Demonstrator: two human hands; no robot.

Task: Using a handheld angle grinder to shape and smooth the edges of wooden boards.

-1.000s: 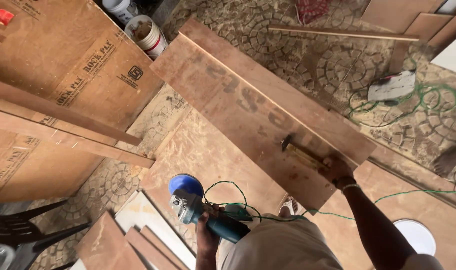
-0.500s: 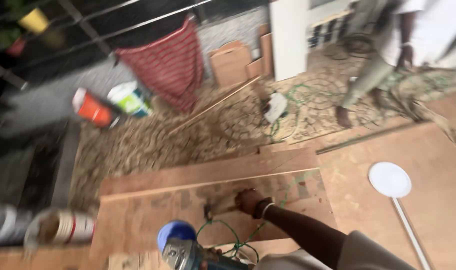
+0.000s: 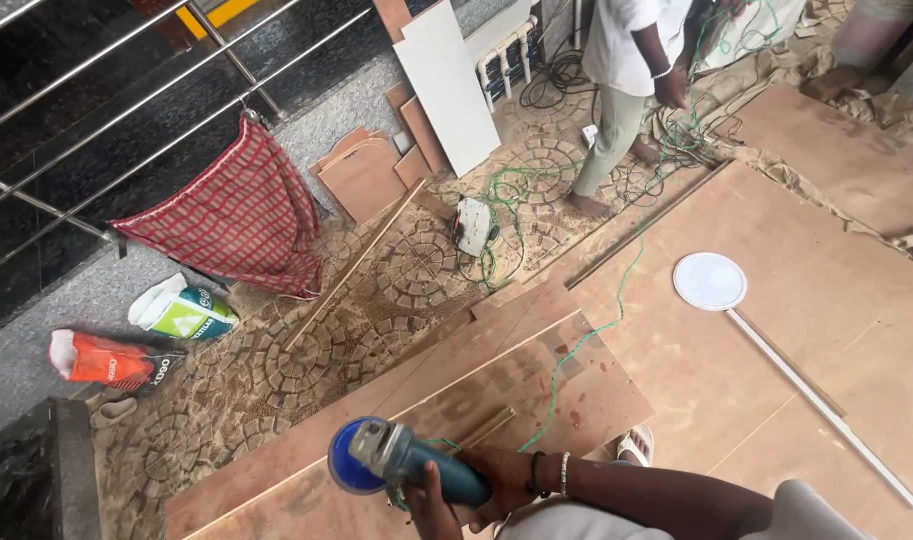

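A blue-green angle grinder (image 3: 402,468) with a blue disc hangs low in the view, over a long plywood board (image 3: 547,385). My left hand (image 3: 429,508) comes up from below and grips its body. Reaching in from the right with bracelets at the wrist, my right hand (image 3: 502,478) closes on its rear end. The grinder's green cable (image 3: 577,345) runs across the board toward the back. A short wooden stick (image 3: 489,425) lies on the board just beyond the grinder.
Another person (image 3: 627,80) stands at the back among tangled cables, near a white power strip (image 3: 472,225). A white round disc (image 3: 710,280) and white strip (image 3: 827,400) lie on large plywood sheets at right. A red checked cloth (image 3: 237,215) hangs on a railing, above two bags (image 3: 182,312).
The view has swung round from the boards to the railing side. My right hand has left the wooden piece on the board and come back onto the grinder.
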